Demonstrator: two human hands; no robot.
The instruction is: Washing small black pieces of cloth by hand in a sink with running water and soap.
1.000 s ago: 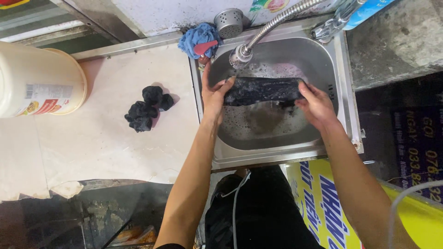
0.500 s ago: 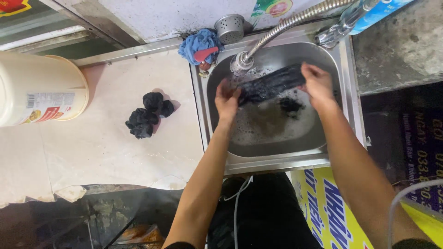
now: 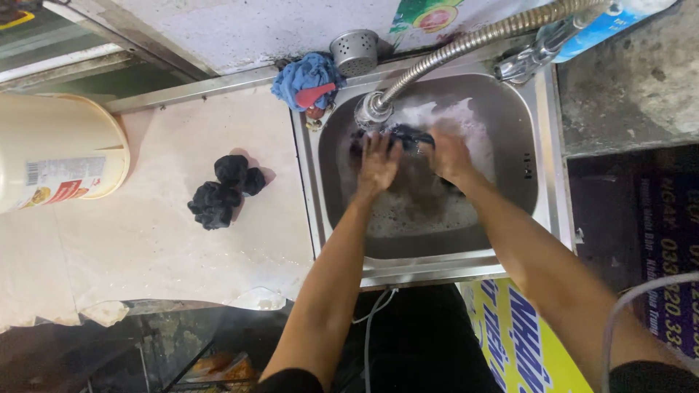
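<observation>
Dark cloth (image 3: pixel 409 136) — wet, bunched, low in the soapy sink (image 3: pixel 542 182), under the spout

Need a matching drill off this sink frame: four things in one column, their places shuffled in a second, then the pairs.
Things:
1. dark cloth
2. black wads
3. blue rag
4. cream bucket

Places:
A. far left end of the counter
B. on the sink's back left corner
C. in the sink under both hands
D. on the counter, left of the sink

Pairs: 1-C, 2-D, 3-B, 4-A

The left hand and right hand both press on the cloth in soapy water.
</observation>
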